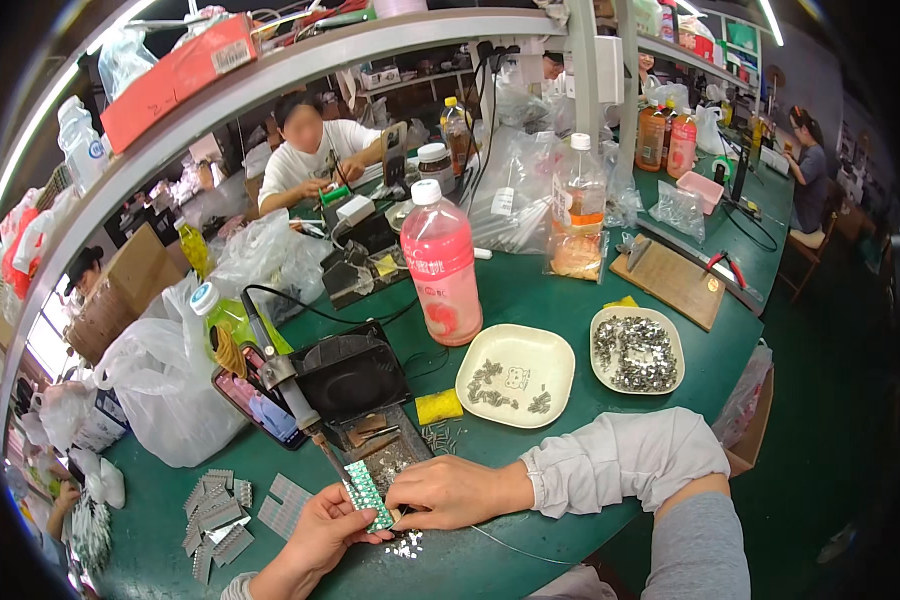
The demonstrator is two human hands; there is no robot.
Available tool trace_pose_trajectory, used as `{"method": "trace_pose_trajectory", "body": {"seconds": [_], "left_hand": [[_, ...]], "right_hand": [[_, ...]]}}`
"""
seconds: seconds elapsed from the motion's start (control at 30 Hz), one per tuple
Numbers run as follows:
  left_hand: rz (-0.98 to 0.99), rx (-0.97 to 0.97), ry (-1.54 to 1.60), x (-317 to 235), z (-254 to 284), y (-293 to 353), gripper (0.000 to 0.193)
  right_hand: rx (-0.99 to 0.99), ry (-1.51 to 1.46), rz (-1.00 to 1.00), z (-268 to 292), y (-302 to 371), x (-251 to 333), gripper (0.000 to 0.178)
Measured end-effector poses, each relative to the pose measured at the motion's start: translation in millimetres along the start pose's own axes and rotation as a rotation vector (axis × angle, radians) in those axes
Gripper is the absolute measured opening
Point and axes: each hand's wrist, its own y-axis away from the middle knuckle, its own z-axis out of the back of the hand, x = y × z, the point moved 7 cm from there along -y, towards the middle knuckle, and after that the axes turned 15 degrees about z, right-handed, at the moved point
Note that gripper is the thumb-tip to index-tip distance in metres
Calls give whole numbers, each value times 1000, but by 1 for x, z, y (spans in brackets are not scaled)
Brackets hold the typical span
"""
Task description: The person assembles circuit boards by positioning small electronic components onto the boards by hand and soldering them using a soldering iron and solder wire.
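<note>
My left hand [322, 532] pinches a narrow green circuit board [366, 490] with rows of pale metal pads, held tilted over the table. Against the board's right edge, my right hand [448, 492] has its fingers closed; what they grip is mostly hidden. A thin wire [510, 546] trails from beneath this hand toward the lower right. Just above the board, a soldering iron [305, 412] slants down with its tip close to the board's upper end. Small shiny metal pieces [406, 545] lie scattered below my hands.
A cream plate [470, 407] of small metal pins and a dish [678, 378] heaped with metal parts stand beyond my right hand. Grey comb-like strips [210, 515] lie left. A pink bottle [440, 265], phone [260, 405] and yellow sponge [438, 406] stand behind. A co-worker [315, 150] sits opposite.
</note>
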Motion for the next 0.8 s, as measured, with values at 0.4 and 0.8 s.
{"method": "trace_pose_trajectory", "body": {"seconds": [0.4,0.8], "left_hand": [[-25,-10,32,0,1,2,17],[-18,14,-2,-2,-2,1,18]], "right_hand": [[-18,-29,-66,0,0,-1,19],[-2,-76,-117,3,0,-2,20]]}}
